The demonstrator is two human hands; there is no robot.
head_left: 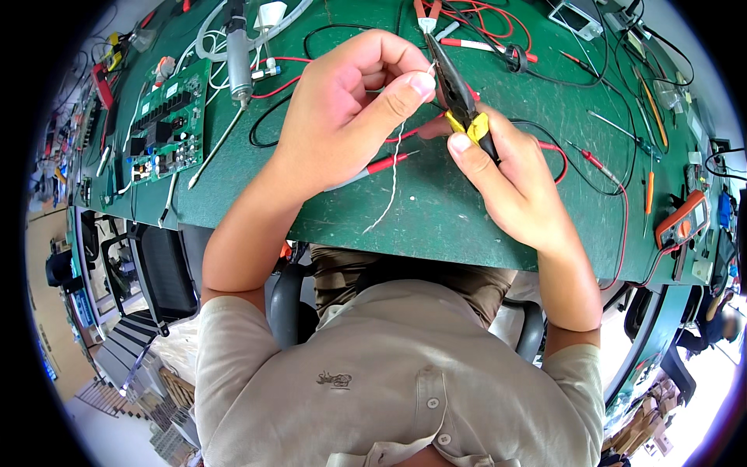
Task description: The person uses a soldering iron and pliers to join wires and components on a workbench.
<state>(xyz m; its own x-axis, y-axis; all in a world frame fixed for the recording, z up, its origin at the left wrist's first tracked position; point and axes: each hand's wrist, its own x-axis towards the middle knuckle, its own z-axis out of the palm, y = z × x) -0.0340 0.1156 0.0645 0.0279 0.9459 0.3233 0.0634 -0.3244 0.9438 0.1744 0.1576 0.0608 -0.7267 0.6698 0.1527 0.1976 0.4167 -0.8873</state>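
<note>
My left hand [342, 113] is closed, pinching a thin whitish wire [394, 175] between thumb and forefinger. The wire's loose, slightly kinked tail hangs down over the table toward its front edge. My right hand [517, 175] is wrapped around long-nose pliers [451, 78] with yellow and black handles. Their dark jaws point up and away, right beside my left fingertips at the upper end of the wire. Whether the jaws grip the wire cannot be made out. Beneath the hands lies a red test probe [387, 163] with a pointed tip.
A green circuit board [167, 128] and a syringe-like tube [238, 58] lie at the left. Red-handled cutters [427, 17] and tangled leads are beyond the pliers. An orange multimeter [683, 222] sits at right, near a screwdriver [622, 132]. The green table [467, 229] ends near my waist.
</note>
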